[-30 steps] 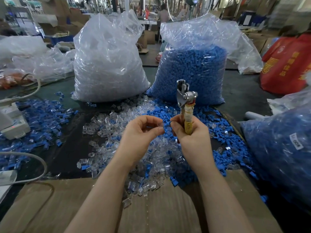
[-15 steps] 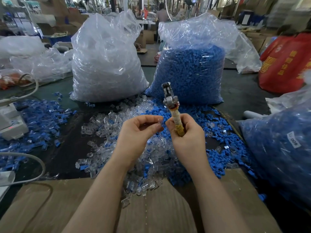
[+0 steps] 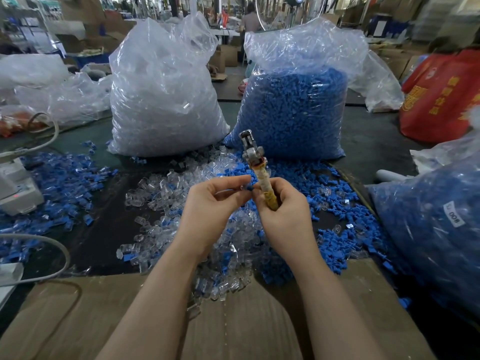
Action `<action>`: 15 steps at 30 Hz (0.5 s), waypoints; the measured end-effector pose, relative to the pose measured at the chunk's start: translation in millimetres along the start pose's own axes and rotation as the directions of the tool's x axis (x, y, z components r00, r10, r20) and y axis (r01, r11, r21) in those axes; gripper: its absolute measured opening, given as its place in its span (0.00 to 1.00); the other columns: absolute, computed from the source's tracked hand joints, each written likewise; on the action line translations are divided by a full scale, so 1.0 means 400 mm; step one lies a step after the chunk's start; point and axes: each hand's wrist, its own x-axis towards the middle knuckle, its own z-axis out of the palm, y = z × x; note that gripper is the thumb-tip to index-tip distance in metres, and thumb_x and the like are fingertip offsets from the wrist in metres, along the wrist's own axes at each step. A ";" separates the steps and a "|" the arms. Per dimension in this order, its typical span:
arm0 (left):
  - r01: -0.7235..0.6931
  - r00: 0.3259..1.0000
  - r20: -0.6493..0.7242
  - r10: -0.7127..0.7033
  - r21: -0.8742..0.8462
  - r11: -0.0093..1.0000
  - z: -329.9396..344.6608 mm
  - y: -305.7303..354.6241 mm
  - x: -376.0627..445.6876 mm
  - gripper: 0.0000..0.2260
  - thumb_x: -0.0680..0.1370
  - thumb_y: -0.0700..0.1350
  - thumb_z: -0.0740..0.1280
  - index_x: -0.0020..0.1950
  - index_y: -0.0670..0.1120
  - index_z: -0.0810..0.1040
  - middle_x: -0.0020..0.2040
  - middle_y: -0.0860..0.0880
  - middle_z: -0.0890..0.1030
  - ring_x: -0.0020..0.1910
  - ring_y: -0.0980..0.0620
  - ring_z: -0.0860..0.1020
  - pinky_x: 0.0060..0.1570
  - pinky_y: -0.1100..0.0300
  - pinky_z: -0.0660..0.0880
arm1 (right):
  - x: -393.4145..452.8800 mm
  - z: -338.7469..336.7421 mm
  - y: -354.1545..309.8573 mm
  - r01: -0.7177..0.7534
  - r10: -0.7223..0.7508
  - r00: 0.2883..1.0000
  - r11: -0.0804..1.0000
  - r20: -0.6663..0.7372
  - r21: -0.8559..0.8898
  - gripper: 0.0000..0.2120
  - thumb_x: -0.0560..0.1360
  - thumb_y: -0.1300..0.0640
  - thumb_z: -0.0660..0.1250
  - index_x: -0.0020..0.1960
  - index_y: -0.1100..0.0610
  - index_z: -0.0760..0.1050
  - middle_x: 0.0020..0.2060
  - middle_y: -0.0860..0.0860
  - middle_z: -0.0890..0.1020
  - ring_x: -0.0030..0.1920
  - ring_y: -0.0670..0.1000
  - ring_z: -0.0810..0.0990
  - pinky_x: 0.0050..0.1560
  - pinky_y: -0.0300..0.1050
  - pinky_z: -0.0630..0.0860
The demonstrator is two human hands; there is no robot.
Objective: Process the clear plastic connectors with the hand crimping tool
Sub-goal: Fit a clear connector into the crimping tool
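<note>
My right hand [image 3: 283, 214] grips the yellow taped handle of the hand crimping tool [image 3: 253, 154], whose metal head points up and leans slightly left. My left hand [image 3: 207, 209] pinches a small clear connector with a blue part [image 3: 248, 187] at its fingertips, right beside the tool's handle and my right thumb. Under both hands a loose pile of clear connectors [image 3: 166, 193] mixed with blue pieces [image 3: 335, 203] covers the dark table.
A big bag of clear connectors [image 3: 163, 100] and a big bag of blue pieces [image 3: 296, 110] stand behind the pile. Another blue-filled bag [image 3: 436, 229] is at the right, a red bag [image 3: 441, 94] behind it. Cardboard [image 3: 233, 320] lies at the front, a white device [image 3: 15, 188] and cables at left.
The tool's head has swung from upright to leaning left, and both hands have drifted slightly left. A blue piece now shows at my left fingertips.
</note>
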 end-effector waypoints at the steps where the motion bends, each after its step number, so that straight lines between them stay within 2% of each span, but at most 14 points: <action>1: -0.002 1.000 -0.005 0.002 0.004 1.000 0.000 0.000 0.000 0.12 0.75 0.36 0.72 0.52 0.51 0.84 0.47 0.55 0.86 0.49 0.59 0.84 0.46 0.72 0.77 | 0.000 0.000 0.000 -0.010 0.010 1.000 1.000 0.001 0.006 0.07 0.79 0.58 0.67 0.43 0.48 0.75 0.29 0.37 0.76 0.29 0.39 0.72 0.30 0.31 0.68; 5: -0.002 1.000 -0.016 0.002 0.011 1.000 0.002 -0.003 0.004 0.11 0.75 0.35 0.72 0.53 0.50 0.84 0.47 0.54 0.87 0.48 0.59 0.84 0.46 0.71 0.77 | 0.002 0.001 0.002 -0.032 0.032 0.999 0.999 0.015 0.031 0.04 0.79 0.58 0.67 0.45 0.52 0.77 0.27 0.39 0.75 0.27 0.40 0.69 0.28 0.32 0.67; 11: -0.004 0.998 -0.056 0.002 -0.029 1.000 0.001 -0.005 0.008 0.11 0.74 0.36 0.72 0.55 0.46 0.83 0.48 0.49 0.86 0.48 0.57 0.83 0.48 0.67 0.78 | 0.006 -0.014 -0.004 -0.065 0.059 0.997 0.990 0.052 0.121 0.04 0.79 0.58 0.66 0.46 0.52 0.74 0.29 0.42 0.74 0.29 0.41 0.69 0.31 0.33 0.69; 15: 0.003 0.997 -0.076 -0.010 -0.088 0.996 0.000 -0.004 0.009 0.11 0.74 0.34 0.72 0.55 0.43 0.82 0.46 0.48 0.84 0.44 0.58 0.82 0.47 0.66 0.78 | 0.011 -0.043 0.006 -0.111 0.104 0.990 0.991 0.095 0.076 0.04 0.78 0.59 0.67 0.48 0.52 0.74 0.30 0.43 0.72 0.30 0.43 0.68 0.31 0.33 0.68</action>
